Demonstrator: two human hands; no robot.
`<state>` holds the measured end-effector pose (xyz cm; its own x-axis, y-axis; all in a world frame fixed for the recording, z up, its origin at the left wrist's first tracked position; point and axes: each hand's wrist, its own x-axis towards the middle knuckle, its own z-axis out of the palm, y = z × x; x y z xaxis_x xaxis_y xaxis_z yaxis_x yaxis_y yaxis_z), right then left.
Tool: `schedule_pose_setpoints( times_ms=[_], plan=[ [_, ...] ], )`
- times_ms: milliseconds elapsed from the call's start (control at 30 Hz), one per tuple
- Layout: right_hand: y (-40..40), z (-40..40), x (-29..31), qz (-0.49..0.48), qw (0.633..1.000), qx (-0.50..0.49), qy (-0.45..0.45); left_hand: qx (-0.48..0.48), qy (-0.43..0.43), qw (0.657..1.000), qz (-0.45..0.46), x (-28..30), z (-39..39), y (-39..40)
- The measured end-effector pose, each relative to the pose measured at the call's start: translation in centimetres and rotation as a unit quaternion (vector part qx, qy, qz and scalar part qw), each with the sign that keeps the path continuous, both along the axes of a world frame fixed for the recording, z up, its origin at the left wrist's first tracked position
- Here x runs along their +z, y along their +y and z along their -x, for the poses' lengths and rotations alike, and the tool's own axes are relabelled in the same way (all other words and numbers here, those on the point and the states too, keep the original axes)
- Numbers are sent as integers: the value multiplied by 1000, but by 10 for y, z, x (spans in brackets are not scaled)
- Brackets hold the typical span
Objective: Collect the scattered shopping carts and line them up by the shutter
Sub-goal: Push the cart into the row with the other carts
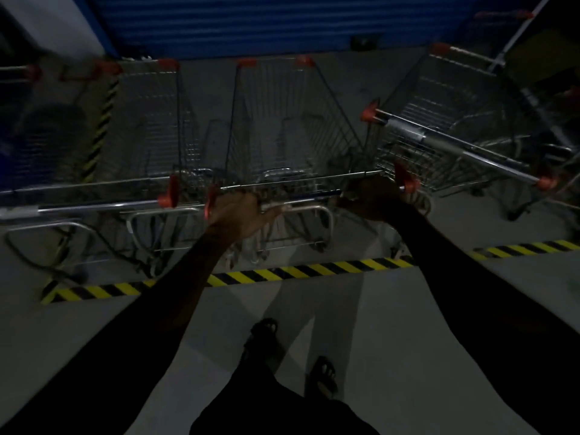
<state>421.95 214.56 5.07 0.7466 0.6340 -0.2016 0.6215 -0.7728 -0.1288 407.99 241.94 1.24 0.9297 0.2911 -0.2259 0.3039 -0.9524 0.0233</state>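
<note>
Dim grey floor (392,324), striped tape (298,271) near, blue shutter (266,23) far, both hands' grip closed on middle cart's handle (301,200), left hand (238,215), right hand (373,196), carts close either side

The far-left cart (18,76) is a dark blur — cut off by the edge. The right-hand cart (455,120) hides whatever stands behind it.

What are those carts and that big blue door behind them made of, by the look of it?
Cart: a thin grid of shiny grey wire, likely plated steel; the orange handle caps look like plastic. Shutter: blue with fine horizontal ribs, probably painted metal slats, though the dim light leaves that open. Both hands, left hand and right hand, grip the handle.
</note>
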Motion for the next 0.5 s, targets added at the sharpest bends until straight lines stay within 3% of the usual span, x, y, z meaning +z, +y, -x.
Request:
schedule_pose_setpoints(
  times_ms=[300,500],
  plan=[
    [-67,73,-48,-47,991,78,-100,28,-32,999,-9,-4,116,-59],
    [-81,127,-65,-63,990,45,-121,41,-35,998,-21,4,182,-78]
  ],
)
